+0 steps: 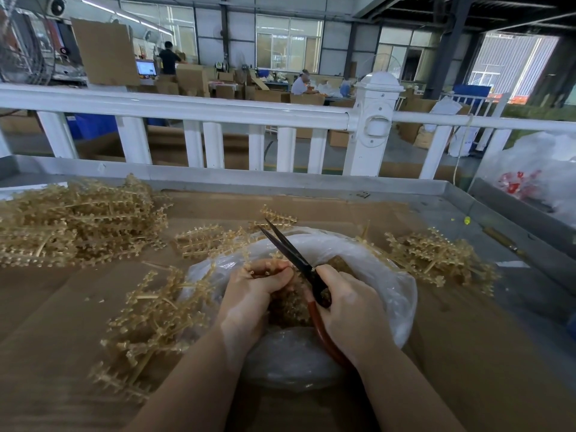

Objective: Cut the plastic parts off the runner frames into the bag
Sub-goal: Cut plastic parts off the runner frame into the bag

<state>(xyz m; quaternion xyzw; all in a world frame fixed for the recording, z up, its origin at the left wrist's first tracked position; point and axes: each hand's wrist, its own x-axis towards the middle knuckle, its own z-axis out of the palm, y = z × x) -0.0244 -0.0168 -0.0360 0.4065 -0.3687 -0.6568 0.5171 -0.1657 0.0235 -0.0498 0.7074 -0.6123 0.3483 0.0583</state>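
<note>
Daylight enters through the tall glazed rear windows [288,46]; foreground evenly lit, edges bowed by wide-angle distortion, lower corners blurred.

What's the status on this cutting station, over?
Left hand grips a runner frame over the bag. Right hand holds scissors, blades open. Nothing in the way.

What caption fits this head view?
Left hand holds a tan plastic runner frame; right hand grips black scissors over clear plastic bag.
</note>
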